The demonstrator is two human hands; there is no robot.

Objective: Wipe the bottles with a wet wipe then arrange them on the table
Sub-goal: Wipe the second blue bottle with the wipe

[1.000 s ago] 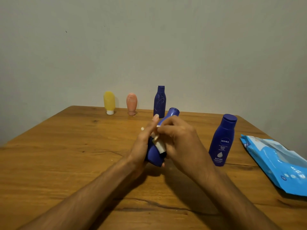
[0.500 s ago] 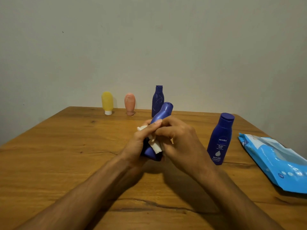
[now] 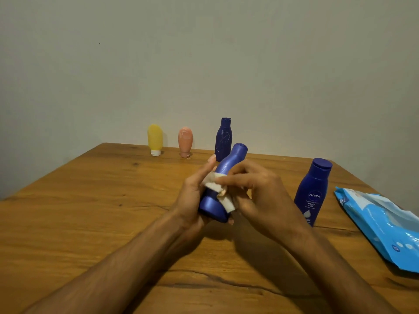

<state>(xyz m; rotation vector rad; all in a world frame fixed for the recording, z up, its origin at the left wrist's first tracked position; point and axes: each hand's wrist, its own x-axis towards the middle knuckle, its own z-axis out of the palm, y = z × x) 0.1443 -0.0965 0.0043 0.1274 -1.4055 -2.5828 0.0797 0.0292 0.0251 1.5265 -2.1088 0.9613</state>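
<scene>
Above the middle of the wooden bench [image 3: 90, 211], the left hand [image 3: 192, 198] grips a blue bottle [image 3: 229, 166] round its lower body, tilted with its cap pointing away and to the right. The right hand [image 3: 263, 196] pinches a white wet wipe [image 3: 213, 181] against the bottle's side. A Nivea bottle [image 3: 314, 189] stands upright to the right, near a blue wipes pack [image 3: 381, 223] lying flat. Along the far edge stand a yellow tube [image 3: 155, 139], a peach tube [image 3: 185, 141] and a dark blue bottle [image 3: 223, 138].
</scene>
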